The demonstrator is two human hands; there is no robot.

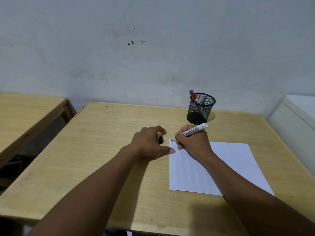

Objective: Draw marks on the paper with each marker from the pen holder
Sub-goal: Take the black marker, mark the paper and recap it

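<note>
A white sheet of paper [213, 169] lies on the wooden table [102, 150], right of centre. My right hand [192, 142] grips a white board marker [192, 130], uncapped, its dark tip touching the paper's far left corner beside a small red mark [170, 141]. My left hand [150, 143] rests on the table next to the paper, thumb at the sheet's left edge, fingers curled around a black cap [160, 139]. A black mesh pen holder [200, 108] stands behind, with a red-capped marker [194, 96] and a blue-capped one [191, 91] sticking out.
A second wooden table [25, 116] stands to the left across a gap. A white cabinet or appliance [296, 120] flanks the table's right side. A stained grey wall [153, 48] rises directly behind the table.
</note>
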